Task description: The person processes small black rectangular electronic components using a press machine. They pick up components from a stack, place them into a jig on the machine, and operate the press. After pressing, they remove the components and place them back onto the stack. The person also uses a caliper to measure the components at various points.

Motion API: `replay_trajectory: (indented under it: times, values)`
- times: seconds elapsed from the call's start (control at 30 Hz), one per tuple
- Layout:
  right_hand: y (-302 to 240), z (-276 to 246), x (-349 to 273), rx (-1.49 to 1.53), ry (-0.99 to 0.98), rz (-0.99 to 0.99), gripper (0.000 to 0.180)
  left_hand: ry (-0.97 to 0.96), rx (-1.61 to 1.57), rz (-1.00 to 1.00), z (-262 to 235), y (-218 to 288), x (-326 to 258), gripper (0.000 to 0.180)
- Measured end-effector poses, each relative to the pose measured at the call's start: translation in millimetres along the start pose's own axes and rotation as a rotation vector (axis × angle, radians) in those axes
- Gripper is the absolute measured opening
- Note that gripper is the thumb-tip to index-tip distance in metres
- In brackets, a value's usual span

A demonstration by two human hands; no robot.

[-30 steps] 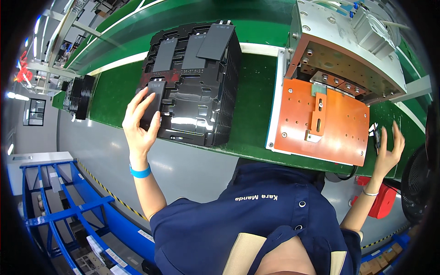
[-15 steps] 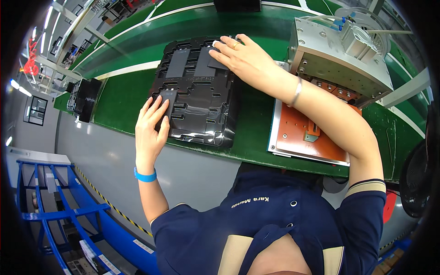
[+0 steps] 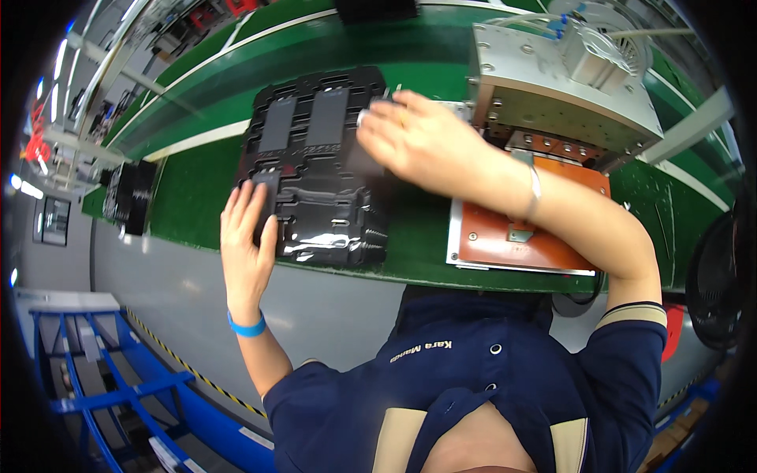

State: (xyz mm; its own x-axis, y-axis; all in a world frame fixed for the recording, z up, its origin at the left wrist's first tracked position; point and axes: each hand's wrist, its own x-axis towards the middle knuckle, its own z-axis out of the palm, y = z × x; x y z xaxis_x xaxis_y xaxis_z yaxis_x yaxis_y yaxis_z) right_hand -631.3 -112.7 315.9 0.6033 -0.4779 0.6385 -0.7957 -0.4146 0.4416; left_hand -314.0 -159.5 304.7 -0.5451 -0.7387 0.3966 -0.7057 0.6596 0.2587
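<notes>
A black moulded plastic tray [image 3: 319, 213], apparently atop a stack, lies on the green bench. Two flat dark grey batteries, a left one [image 3: 277, 124] and a right one [image 3: 328, 117], sit in its far slots. Another flat battery [image 3: 270, 183] lies in the near left slot. My left hand [image 3: 248, 236] rests on that one, fingers stretched and thumb apart along its side. Over the tray's right edge, my right hand [image 3: 418, 146] is closed, with a motion-blurred dark flat battery [image 3: 364, 164] under its fingertips. The right thumb is hidden.
Right of the tray stands a metal press-like machine [image 3: 552, 75] with an orange base plate [image 3: 493, 236]. A black box-like object [image 3: 130, 197] is at the bench's left end. A blue metal rack [image 3: 118, 390] stands on the floor at lower left.
My right hand has moved right and nearer to me with the battery, away from the far right slot. My left hand stays in place on its battery. The whole view has shifted slightly.
</notes>
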Motion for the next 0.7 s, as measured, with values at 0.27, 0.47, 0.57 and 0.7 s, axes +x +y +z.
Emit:
replay_trajectory:
  times: [0.27,0.47,0.57,0.7]
  values:
    - [-21.1,-152.9,-133.2,-0.089,-0.25,0.373,0.049,0.684,-0.001,0.446,13.2,59.2,-23.1,0.037]
    - [-37.6,-153.0,-169.3,0.184,-0.405,0.811,0.038,0.181,-0.483,0.796,64.3,152.9,-8.3,0.035]
    - [-33.6,-155.2,-169.7,0.282,-0.359,0.877,0.035,-0.014,-0.563,0.814,96.0,199.5,23.0,0.057]
    - [-7.9,-145.6,-162.3,0.359,-0.273,0.936,0.026,-0.357,-0.502,0.767,103.0,222.9,44.9,0.073]
